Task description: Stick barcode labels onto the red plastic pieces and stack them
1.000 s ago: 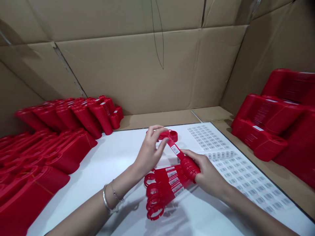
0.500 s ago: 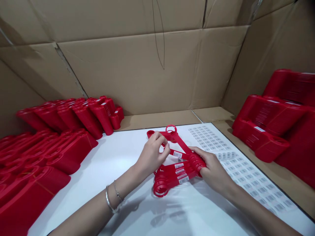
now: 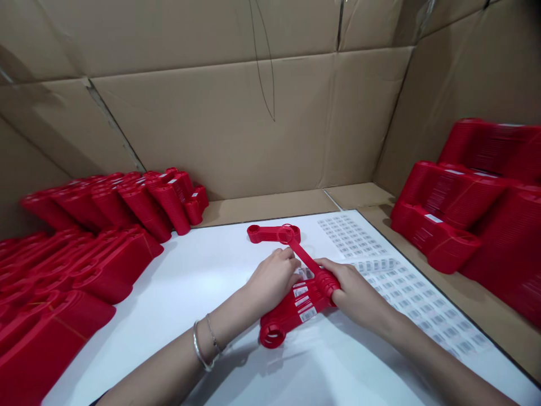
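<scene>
My right hand point(image 3: 355, 287) grips the stacked right ends of several red plastic strips point(image 3: 289, 313), which have a ring at each end. The strips fan out to the left, and white barcode stickers point(image 3: 307, 314) show on them. One strip point(image 3: 305, 252) stands apart from the fan, pointing up and away. My left hand point(image 3: 273, 276) is closed over the upper side of the fan, its fingers curled on a strip; the fingertips are partly hidden. Beyond it lies a loose red piece point(image 3: 268, 234) on the white table point(image 3: 203, 265).
Sheets of barcode stickers point(image 3: 418, 299) lie on the table's right side. Bundled red strips point(image 3: 97, 265) are piled along the left, with more bundles point(image 3: 452, 197) stacked at the right. Cardboard walls point(image 3: 220, 124) enclose the back and sides, and a thin dark cord point(image 3: 270, 107) hangs at the back.
My left hand has moved down and nearer, and a labelled strip that stood apart has come down towards the fan. My right hand keeps its hold. The view has shifted slightly.
</scene>
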`<state>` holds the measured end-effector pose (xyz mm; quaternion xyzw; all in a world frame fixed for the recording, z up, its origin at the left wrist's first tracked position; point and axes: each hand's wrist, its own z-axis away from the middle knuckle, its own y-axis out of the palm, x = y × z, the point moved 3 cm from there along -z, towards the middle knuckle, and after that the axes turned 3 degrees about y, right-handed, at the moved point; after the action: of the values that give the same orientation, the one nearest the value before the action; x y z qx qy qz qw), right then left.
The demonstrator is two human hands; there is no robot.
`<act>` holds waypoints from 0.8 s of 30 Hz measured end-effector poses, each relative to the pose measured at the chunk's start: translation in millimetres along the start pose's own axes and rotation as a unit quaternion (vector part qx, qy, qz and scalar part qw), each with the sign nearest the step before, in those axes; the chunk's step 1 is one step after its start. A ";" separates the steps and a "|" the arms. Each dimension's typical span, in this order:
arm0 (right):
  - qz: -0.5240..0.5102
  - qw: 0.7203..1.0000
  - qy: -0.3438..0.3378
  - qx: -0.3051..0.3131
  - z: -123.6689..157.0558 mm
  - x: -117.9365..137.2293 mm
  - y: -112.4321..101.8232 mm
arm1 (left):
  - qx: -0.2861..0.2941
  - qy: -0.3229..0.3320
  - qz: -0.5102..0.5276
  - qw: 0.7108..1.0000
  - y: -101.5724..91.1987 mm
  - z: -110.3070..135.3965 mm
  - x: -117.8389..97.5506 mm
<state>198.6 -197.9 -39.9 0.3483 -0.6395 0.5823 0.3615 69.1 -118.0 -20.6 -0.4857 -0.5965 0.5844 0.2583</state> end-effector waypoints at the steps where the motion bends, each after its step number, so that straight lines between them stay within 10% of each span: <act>1: 0.000 1.000 0.007 0.005 -0.6 -2.6 0.6 | 0.011 -0.005 -0.016 1.000 1.6 -0.2 0.2; 10: -0.029 0.999 0.035 0.009 -3.7 -12.6 6.5 | 0.047 -0.015 -0.107 0.993 6.8 -0.4 -4.2; 16: -0.036 0.999 0.030 0.000 -3.9 -11.6 6.4 | 0.003 0.030 0.025 0.999 -8.6 -1.4 -1.5; 24: -0.048 0.999 -0.007 0.002 -0.5 -2.4 7.3 | -0.009 -0.090 0.220 0.971 -21.6 -4.3 13.2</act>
<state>193.5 -196.7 -45.5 0.3834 -0.6236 0.5628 0.3840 61.6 -101.0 -2.7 -0.5531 -0.5008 0.6627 0.0643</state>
